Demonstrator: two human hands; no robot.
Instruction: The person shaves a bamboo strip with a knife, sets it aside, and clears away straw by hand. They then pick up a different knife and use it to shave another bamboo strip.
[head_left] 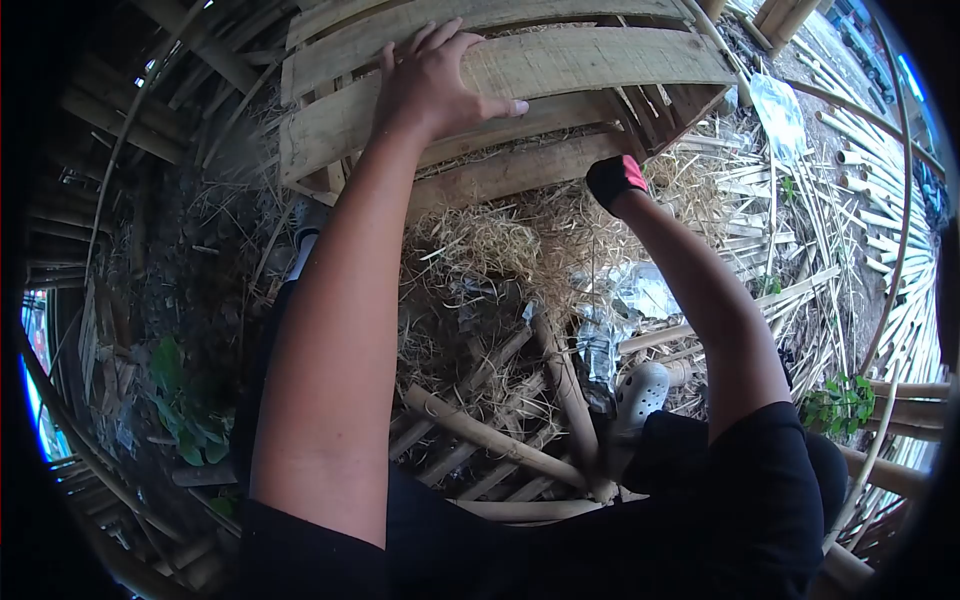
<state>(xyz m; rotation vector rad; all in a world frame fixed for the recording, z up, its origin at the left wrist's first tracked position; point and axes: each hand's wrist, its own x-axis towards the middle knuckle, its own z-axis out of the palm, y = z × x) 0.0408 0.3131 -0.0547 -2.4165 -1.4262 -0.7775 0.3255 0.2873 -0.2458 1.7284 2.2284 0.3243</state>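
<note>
A slatted wooden crate (600, 62) lies at the top of the head view, its planks running across and its open gaps facing me. My left hand (428, 85) rests on the crate's slats, fingers spread and thumb stretched along a plank's lower edge. Just below the crate's lower right corner is my right hand (615, 183), in a black and red glove. Its fingers are closed, and whatever they may hold is hidden. Dry straw (490, 245) lies in a loose heap under the crate and beside the right hand.
Bamboo poles (500, 440) cross on the ground before me, near a grey clog (642, 392) on a foot. Crumpled plastic (640, 290) lies amid the straw. Many split bamboo sticks (895, 250) are spread at right. Green leaves (183, 405) grow at left.
</note>
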